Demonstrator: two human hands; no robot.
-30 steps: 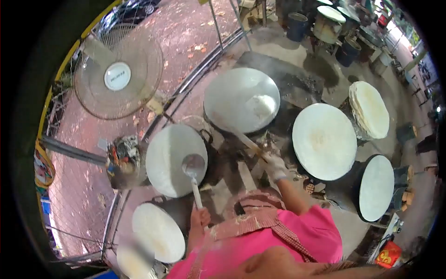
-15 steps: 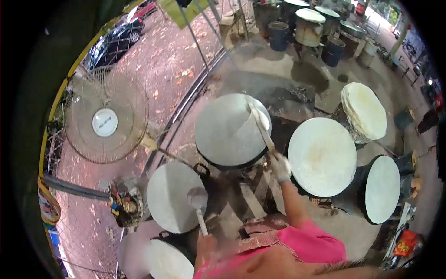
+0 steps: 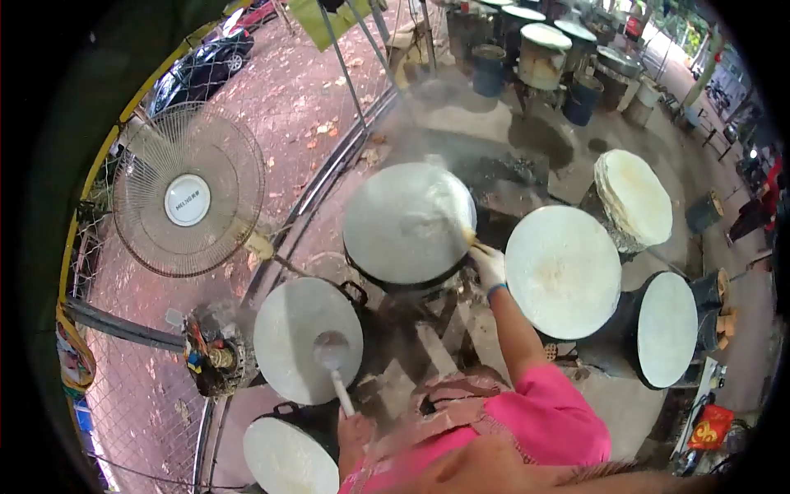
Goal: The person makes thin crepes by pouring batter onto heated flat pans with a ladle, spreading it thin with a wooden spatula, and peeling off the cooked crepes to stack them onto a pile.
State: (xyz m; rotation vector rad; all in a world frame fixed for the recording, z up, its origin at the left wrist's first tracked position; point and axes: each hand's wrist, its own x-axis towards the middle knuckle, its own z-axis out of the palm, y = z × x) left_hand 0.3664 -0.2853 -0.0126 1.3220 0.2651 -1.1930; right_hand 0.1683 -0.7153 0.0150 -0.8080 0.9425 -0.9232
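Note:
My left hand (image 3: 355,430) is closed around the pale handle of a ladle (image 3: 344,393). The ladle's round bowl lies at the surface of white liquid in the left pot (image 3: 284,329). My right hand (image 3: 491,267), in a whitish glove with a blue band at the wrist, grips a wooden stirring stick (image 3: 469,236). Its lower part is sunk in the pale liquid of the large middle pot (image 3: 387,222), where the surface is rippled and steam rises. The stick's far end is hidden in the liquid.
A large pot of white liquid (image 3: 564,272) stands right of my right hand, with another pot (image 3: 668,329) beyond it. A crusted white-topped drum (image 3: 634,198) is behind. One more pot (image 3: 290,461) sits front left. A caged fan (image 3: 188,200) stands by the wire fence.
The stick has gone from lying visibly across the middle pot to mostly under the liquid. My right hand has moved slightly forward. The ladle stays in the left pot.

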